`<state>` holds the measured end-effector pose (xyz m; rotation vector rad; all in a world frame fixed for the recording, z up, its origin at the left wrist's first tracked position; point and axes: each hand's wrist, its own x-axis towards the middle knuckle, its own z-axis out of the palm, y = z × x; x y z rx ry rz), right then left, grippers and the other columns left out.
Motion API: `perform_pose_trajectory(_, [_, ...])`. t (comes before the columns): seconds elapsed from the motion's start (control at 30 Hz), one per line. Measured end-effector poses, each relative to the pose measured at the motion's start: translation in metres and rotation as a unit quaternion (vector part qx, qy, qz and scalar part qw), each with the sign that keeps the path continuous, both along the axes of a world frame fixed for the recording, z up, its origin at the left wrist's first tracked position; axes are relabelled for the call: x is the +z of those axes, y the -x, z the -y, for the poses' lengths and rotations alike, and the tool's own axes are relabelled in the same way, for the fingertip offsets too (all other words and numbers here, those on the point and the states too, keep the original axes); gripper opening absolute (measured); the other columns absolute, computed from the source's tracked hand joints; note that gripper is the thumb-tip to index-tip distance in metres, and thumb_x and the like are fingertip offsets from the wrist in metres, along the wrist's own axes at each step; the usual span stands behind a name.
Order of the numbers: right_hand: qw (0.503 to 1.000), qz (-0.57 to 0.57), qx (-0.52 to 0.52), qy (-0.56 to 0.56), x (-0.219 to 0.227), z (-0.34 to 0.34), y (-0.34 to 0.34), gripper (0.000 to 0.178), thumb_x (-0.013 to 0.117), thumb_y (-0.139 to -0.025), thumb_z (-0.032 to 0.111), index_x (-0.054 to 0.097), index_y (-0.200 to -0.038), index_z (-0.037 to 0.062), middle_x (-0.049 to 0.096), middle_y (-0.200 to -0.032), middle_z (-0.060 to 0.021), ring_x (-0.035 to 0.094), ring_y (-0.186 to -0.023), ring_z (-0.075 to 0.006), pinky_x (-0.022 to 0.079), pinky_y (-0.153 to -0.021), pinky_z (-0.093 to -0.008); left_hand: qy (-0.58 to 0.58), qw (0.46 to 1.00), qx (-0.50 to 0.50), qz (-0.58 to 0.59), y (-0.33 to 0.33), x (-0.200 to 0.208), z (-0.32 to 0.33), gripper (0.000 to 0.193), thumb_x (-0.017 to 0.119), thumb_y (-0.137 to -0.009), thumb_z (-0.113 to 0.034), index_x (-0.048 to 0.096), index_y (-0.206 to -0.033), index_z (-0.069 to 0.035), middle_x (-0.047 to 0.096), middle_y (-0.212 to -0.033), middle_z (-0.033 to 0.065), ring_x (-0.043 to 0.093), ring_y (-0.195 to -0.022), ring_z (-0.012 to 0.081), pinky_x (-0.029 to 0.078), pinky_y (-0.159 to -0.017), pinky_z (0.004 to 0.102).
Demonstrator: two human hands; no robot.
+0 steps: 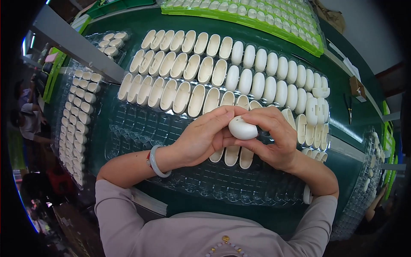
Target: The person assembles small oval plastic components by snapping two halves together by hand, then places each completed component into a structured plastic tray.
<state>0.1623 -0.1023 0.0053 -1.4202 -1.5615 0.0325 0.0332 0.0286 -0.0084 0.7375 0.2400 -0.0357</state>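
Note:
A white, rounded plastic case [243, 128] with a small hole in its surface is held up over the trays. My left hand [199, 136] grips its left side between thumb and fingers. My right hand [276, 137] curls round its right side, with fingers above and the thumb below. Under my hands lies a clear plastic tray [141, 124] with rows of moulded pockets. Open cream-coloured oval shells [174, 96] stand in rows beyond my left hand. Closed white oval cases [269, 88] fill the rows beyond my right hand.
A bright green tray [244, 18] of white pieces lies at the far side. On the left are another tray of shells [79, 115] and a grey metal post [77, 40]. Pliers [349, 109] and a small brown box [356, 88] lie at right. People sit farther left.

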Motion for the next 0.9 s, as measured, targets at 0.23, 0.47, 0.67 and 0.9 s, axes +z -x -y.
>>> perform_pose_trajectory(0.23, [1.000, -0.013, -0.007, 0.017, -0.001, -0.001, -0.005, 0.049, 0.079, -0.061, 0.007, 0.059, -0.107, 0.0037, 0.061, -0.099, -0.0122, 0.059, -0.085, -0.0237, 0.050, -0.067, -0.0299, -0.017, 1.000, 0.004, -0.007, -0.005, 0.003, -0.002, 0.036, 0.033, -0.097, -0.027, 0.039, -0.122, -0.001, 0.049, -0.115, 0.0138, 0.053, -0.107, 0.0234, 0.045, -0.089, 0.0352])
perform_pose_trajectory(0.47, [0.994, -0.069, 0.041, 0.072, 0.002, 0.006, -0.005, 0.041, 0.076, -0.067, 0.013, 0.056, -0.101, -0.0001, 0.058, -0.095, -0.0134, 0.055, -0.083, -0.0258, 0.044, -0.073, -0.0325, -0.322, 0.932, -0.161, 0.052, 0.006, 0.037, -0.032, 0.031, 0.067, -0.081, -0.021, 0.057, -0.100, 0.001, 0.063, -0.078, 0.0062, 0.060, -0.065, 0.0113, 0.046, -0.052, 0.0272])
perform_pose_trajectory(0.67, [0.985, -0.066, 0.060, 0.145, 0.007, 0.003, 0.012, 0.047, 0.077, -0.066, 0.010, 0.056, -0.107, 0.0002, 0.056, -0.103, -0.0140, 0.056, -0.091, -0.0252, 0.046, -0.075, -0.0329, -0.694, 0.698, -0.175, 0.000, 0.050, 0.069, -0.063, 0.035, 0.075, -0.069, -0.032, 0.062, -0.080, -0.002, 0.061, -0.072, 0.0109, 0.060, -0.066, 0.0266, 0.045, -0.060, 0.0329])
perform_pose_trajectory(0.9, [0.978, 0.028, 0.108, 0.177, 0.012, -0.008, 0.005, 0.028, 0.072, -0.068, 0.001, 0.063, -0.095, 0.0019, 0.059, -0.099, -0.0121, 0.057, -0.089, -0.0263, 0.047, -0.074, -0.0319, -0.894, 0.237, 0.170, -0.340, 0.195, 0.053, -0.259, 0.009, 0.058, -0.071, -0.007, 0.065, -0.076, -0.003, 0.062, -0.074, 0.0147, 0.062, -0.079, 0.0306, 0.049, -0.072, 0.0366])
